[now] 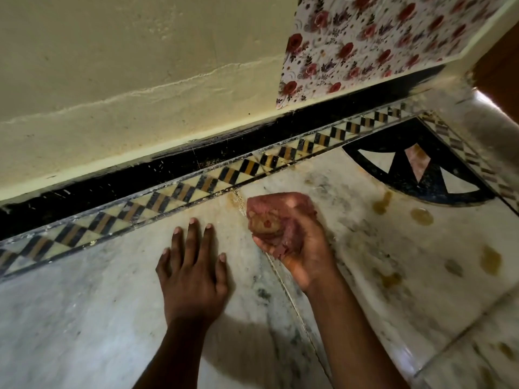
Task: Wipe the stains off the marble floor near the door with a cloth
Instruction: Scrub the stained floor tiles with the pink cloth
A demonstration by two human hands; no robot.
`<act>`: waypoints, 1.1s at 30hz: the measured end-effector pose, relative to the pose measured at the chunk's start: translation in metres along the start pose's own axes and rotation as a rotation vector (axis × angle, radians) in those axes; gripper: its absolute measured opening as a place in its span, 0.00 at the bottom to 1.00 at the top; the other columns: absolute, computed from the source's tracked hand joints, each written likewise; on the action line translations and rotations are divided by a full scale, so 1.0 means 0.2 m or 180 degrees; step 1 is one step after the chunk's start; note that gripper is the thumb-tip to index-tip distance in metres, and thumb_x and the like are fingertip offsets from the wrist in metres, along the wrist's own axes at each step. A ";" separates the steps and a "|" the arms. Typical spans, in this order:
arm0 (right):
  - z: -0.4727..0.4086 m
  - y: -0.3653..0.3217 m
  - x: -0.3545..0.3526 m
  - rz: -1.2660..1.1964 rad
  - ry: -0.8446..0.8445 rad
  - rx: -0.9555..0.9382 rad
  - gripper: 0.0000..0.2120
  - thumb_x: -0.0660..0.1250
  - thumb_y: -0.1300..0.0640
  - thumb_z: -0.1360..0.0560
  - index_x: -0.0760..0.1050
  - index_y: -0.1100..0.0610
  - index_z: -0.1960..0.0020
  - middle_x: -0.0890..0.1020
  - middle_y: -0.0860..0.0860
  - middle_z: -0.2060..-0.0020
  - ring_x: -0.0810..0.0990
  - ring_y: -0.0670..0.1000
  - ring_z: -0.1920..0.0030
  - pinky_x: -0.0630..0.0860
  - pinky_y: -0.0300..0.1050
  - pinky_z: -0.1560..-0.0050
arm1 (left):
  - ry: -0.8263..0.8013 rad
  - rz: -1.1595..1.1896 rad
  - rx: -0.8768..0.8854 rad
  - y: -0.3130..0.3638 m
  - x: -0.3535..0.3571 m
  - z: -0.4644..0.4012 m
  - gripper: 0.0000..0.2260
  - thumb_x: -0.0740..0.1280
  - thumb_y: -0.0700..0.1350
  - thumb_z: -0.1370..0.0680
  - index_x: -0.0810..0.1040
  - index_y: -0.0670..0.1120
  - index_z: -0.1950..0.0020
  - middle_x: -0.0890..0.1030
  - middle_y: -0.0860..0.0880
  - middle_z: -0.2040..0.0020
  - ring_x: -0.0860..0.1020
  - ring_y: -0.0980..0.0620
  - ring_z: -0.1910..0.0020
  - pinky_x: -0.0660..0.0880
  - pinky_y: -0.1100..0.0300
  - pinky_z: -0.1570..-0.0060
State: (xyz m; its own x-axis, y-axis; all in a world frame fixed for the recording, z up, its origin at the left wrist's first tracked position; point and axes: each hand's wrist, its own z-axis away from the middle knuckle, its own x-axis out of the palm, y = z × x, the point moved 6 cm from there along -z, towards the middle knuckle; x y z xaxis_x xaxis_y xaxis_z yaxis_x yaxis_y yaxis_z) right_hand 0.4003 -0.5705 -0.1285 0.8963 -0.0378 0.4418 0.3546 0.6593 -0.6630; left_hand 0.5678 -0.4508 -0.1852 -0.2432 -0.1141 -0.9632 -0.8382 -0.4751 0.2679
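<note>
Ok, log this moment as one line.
left hand flat on marble floor | right hand holds stained reddish cloth raised | yellow-brown stains remain at right

home interior | patterned marble floor (84,318) | painted wall (112,66) | floral covering (365,37)

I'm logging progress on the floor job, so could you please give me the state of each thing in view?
Cloth: bunched, soiled yellow-brown, held above the floor.
Right hand: grips the cloth.
Left hand: flat on the floor, fingers spread.
Marble floor: yellow-brown stains remain to the right.
Wall: cracked.
</note>
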 end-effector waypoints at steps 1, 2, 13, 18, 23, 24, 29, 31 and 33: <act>-0.02 0.00 -0.01 0.0147 0.0121 -0.0090 0.24 0.77 0.55 0.27 0.79 0.59 0.32 0.86 0.62 0.38 0.87 0.64 0.41 0.86 0.63 0.44 | -0.0002 0.0013 -0.0001 0.00 0.00 0.00 0.31 0.46 0.62 0.15 0.53 0.55 0.13 0.49 0.51 0.11 0.48 0.45 0.12 0.55 0.39 0.18; -0.03 -0.01 -0.01 0.0280 0.0190 -0.0179 0.21 0.76 0.61 0.25 0.79 0.60 0.34 0.86 0.62 0.39 0.88 0.63 0.43 0.87 0.60 0.48 | -0.0012 0.0020 0.0003 0.01 0.00 0.00 0.31 0.46 0.63 0.15 0.52 0.55 0.13 0.48 0.51 0.11 0.48 0.45 0.12 0.55 0.39 0.18; 0.04 -0.24 -0.36 0.3464 0.2492 -0.2045 0.16 0.80 0.50 0.29 0.79 0.54 0.48 0.82 0.52 0.57 0.84 0.61 0.50 0.78 0.51 0.48 | -0.0080 0.0000 -0.0009 0.01 0.00 -0.02 0.31 0.46 0.62 0.16 0.51 0.55 0.13 0.46 0.50 0.11 0.46 0.45 0.12 0.54 0.39 0.18; -0.20 -0.15 -0.01 0.5016 0.1302 -0.2242 0.25 0.63 0.49 0.17 0.73 0.63 0.26 0.71 0.62 0.23 0.70 0.65 0.24 0.72 0.63 0.26 | -0.0099 0.0017 -0.0001 0.01 0.00 -0.01 0.31 0.46 0.63 0.15 0.50 0.56 0.12 0.46 0.50 0.11 0.44 0.46 0.12 0.54 0.39 0.18; -0.58 0.02 0.10 0.6207 0.0928 -0.1612 0.38 0.41 0.35 0.15 0.41 0.56 0.13 0.41 0.57 0.13 0.37 0.64 0.14 0.41 0.66 0.16 | -0.0086 0.0048 -0.0007 0.01 0.01 -0.01 0.31 0.47 0.63 0.16 0.50 0.56 0.13 0.46 0.51 0.11 0.44 0.47 0.12 0.53 0.39 0.17; -0.58 0.05 0.12 0.6389 0.0704 -0.1765 0.38 0.41 0.34 0.15 0.41 0.54 0.13 0.40 0.56 0.13 0.37 0.64 0.14 0.41 0.67 0.16 | -0.0093 0.0036 0.0003 0.01 0.01 -0.01 0.31 0.47 0.63 0.16 0.50 0.56 0.13 0.46 0.51 0.11 0.44 0.46 0.12 0.53 0.39 0.17; -0.29 0.11 -0.08 0.6846 -0.0664 -0.2794 0.33 0.45 0.36 0.14 0.45 0.45 0.13 0.47 0.49 0.12 0.43 0.57 0.13 0.49 0.64 0.15 | -0.0109 0.0027 0.0003 0.00 0.01 -0.01 0.31 0.48 0.63 0.16 0.51 0.55 0.12 0.46 0.50 0.11 0.45 0.46 0.12 0.55 0.39 0.18; -0.33 -0.02 -0.25 0.6646 0.0266 -0.2464 0.33 0.47 0.35 0.15 0.46 0.44 0.13 0.49 0.52 0.13 0.47 0.60 0.13 0.51 0.64 0.16 | -0.0109 0.0017 0.0002 0.00 0.01 -0.01 0.31 0.48 0.62 0.15 0.51 0.55 0.12 0.46 0.50 0.11 0.46 0.45 0.12 0.55 0.39 0.18; -0.45 -0.17 -0.31 0.6065 0.1770 -0.1790 0.35 0.45 0.36 0.16 0.49 0.49 0.13 0.53 0.58 0.13 0.50 0.66 0.15 0.52 0.67 0.17 | -0.0108 0.0016 -0.0009 0.01 0.01 -0.01 0.31 0.48 0.62 0.15 0.51 0.55 0.12 0.46 0.50 0.11 0.45 0.46 0.12 0.55 0.39 0.18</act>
State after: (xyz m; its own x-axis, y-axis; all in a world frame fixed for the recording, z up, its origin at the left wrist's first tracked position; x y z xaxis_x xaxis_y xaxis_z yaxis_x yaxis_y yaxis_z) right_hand 0.3562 -0.6586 -0.1884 0.0867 0.0223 -0.9960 -0.9898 -0.1112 -0.0887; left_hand 0.5657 -0.4540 -0.1863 -0.2639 -0.0868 -0.9606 -0.8355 -0.4771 0.2726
